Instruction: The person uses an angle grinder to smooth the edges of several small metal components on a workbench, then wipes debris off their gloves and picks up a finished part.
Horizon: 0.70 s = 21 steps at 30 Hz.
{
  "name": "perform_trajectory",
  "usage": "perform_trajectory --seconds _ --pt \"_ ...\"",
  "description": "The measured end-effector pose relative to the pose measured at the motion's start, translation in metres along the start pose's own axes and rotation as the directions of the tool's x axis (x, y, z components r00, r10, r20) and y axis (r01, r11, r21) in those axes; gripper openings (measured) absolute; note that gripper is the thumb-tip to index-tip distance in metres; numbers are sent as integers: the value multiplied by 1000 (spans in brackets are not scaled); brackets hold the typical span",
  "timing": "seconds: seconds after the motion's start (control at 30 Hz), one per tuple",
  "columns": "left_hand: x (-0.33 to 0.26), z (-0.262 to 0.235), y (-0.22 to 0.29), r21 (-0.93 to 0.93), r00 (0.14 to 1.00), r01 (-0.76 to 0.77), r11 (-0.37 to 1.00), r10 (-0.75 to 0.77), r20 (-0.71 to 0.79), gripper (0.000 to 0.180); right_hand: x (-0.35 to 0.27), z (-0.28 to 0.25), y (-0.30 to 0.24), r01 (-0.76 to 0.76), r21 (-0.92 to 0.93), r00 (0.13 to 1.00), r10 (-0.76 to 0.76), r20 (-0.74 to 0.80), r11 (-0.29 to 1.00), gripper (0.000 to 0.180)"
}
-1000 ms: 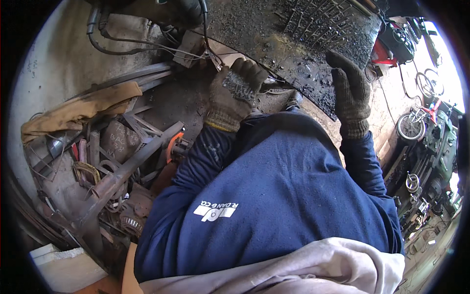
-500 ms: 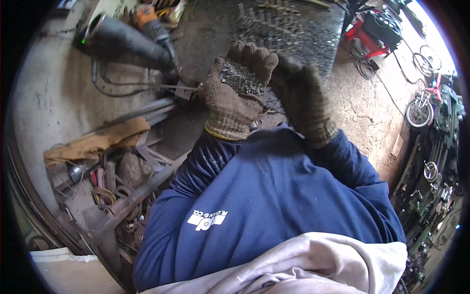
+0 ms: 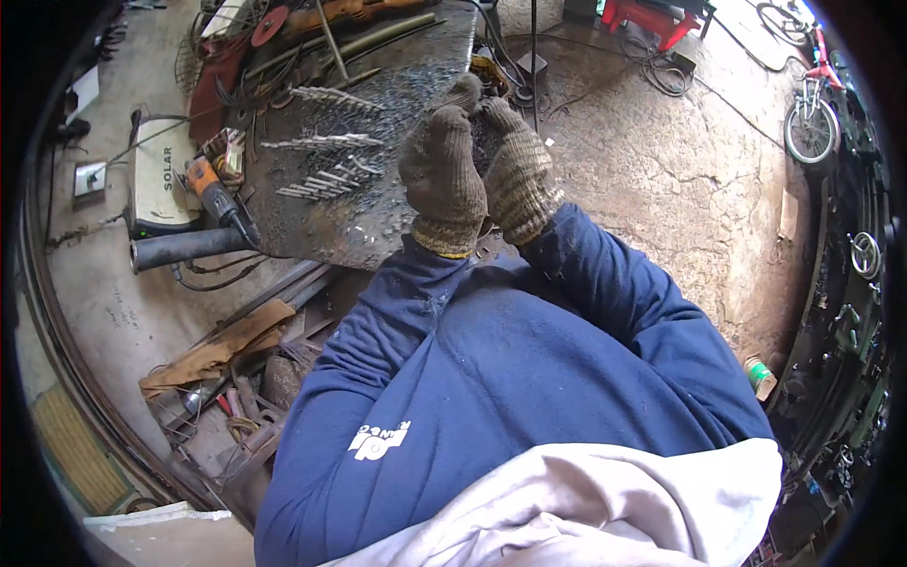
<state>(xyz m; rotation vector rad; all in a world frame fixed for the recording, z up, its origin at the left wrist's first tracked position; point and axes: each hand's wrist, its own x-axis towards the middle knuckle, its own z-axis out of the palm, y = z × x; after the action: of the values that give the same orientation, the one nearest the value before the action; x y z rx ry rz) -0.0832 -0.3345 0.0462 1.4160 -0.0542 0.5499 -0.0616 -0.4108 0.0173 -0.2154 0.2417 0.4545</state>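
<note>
My left hand [image 3: 442, 180] and my right hand [image 3: 520, 170], both in brown knitted work gloves, meet at the near right edge of a dark metal tabletop [image 3: 283, 227]. Their fingers are curled and the fingertips come together. Dark grit shows in the narrow gap between the palms, but what the hands hold is hidden. Just beyond the fingertips is a yellow-brown rounded thing [image 3: 489, 74], too unclear to name. Left of my hands, short silvery metal pieces [image 3: 326, 181] lie in several rows on the tabletop, among scattered small bits.
An orange-and-dark power tool [image 3: 213, 189], a dark pipe [image 3: 189, 249] and a white box-shaped unit [image 3: 162, 180] are at the left. Metal rods [image 3: 392, 36] lie on the far tabletop. A red stool [image 3: 652, 21], cables [image 3: 666, 76] and a bicycle [image 3: 812, 118] stand beyond, right.
The view has swung, showing more of the tabletop's left side. My left hand, earlier palm up with small metal bits in it, has turned inward and closed against my right hand.
</note>
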Motion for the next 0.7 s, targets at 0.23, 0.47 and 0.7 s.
perform_trajectory --seconds 0.23,0.47,0.7 --pt "26 37 2 431 921 -386 816 317 225 45 14 5 -51 -24 56 998 28 -62 998 32" --pt "28 58 30 106 947 245 964 -262 187 45 12 -2 -78 -220 37 959 223 -176 975 31" --pt "-13 34 34 464 912 54 884 -233 337 27 12 -71 -118 -240 34 964 242 -112 970 49"
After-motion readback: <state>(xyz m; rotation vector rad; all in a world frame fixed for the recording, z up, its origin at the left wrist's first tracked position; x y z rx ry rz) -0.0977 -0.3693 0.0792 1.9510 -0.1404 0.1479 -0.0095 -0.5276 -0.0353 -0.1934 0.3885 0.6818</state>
